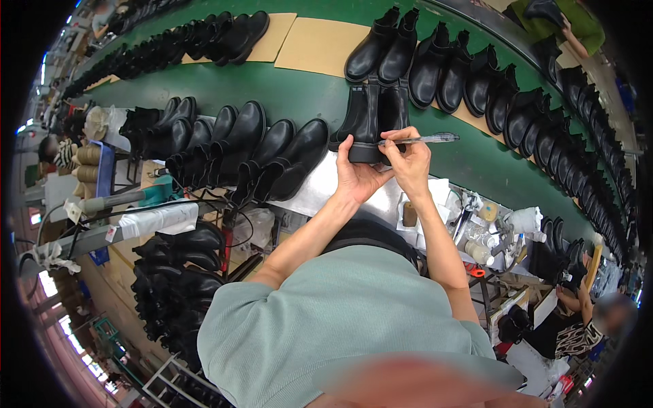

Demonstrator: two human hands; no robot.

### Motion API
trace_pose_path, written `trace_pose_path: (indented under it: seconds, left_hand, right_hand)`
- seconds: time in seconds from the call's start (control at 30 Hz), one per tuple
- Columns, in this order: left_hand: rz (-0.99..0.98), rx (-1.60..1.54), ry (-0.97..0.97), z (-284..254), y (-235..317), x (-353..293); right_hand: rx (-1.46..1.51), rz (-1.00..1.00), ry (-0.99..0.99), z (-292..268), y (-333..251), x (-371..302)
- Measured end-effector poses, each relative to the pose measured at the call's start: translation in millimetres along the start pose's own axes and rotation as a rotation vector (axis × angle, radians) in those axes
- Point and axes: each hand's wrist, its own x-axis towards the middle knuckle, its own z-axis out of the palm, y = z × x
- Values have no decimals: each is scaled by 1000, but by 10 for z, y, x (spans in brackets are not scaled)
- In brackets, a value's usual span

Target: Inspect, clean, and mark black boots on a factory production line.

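Observation:
A pair of black ankle boots stands in front of me at the near edge of the green table, heels toward me. My left hand is closed around the heel of the left boot, its thumb up along the side. Closed in a pinch, my right hand holds a slim clear pen. The pen lies across the heel end of the boots, and its far end sticks out to the right. Its tip is too small to make out. Part of the right boot is hidden behind my right hand.
Several black boots lie close together on my left. Long rows of boots run along the green table on tan cardboard. Small bottles and tools crowd the near right. Another person is at the lower right.

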Motion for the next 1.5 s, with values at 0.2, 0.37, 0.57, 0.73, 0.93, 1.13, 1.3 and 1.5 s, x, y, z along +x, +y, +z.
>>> trace_pose_path:
  seconds: [0.2,0.37,0.57,0.73,0.93,1.13,1.3,1.5]
  left_hand:
    - [-10,-41,25,-48,-1,29]
    - [25,-21,43,-3,-15,14]
    - [12,-18,2,-83,-24,42]
    - [10,-13,-6,-57,-27,48]
    - [-44,-49,-66,-135,24,-69]
    - [-215,-23,-149,-486,8,-265]
    - [-302,470,-125,-1087,355,-346]
    - [-42,710,24,-1062,543,-168]
  right_hand:
    - [-8,60,-41,-2,-74,9]
    - [-61,-13,-24,2,24,13]
    - [-19,38,-38,-4,-42,-8]
    - [-38,-28,4,-14,13,5]
    - [-74,273,328,-761,-55,-420]
    - [-1155,790,-272,-1552,794,-1104]
    - [-643,416,-7,-1059,567,-813]
    - [-669,333,-61,-379,1686,-657]
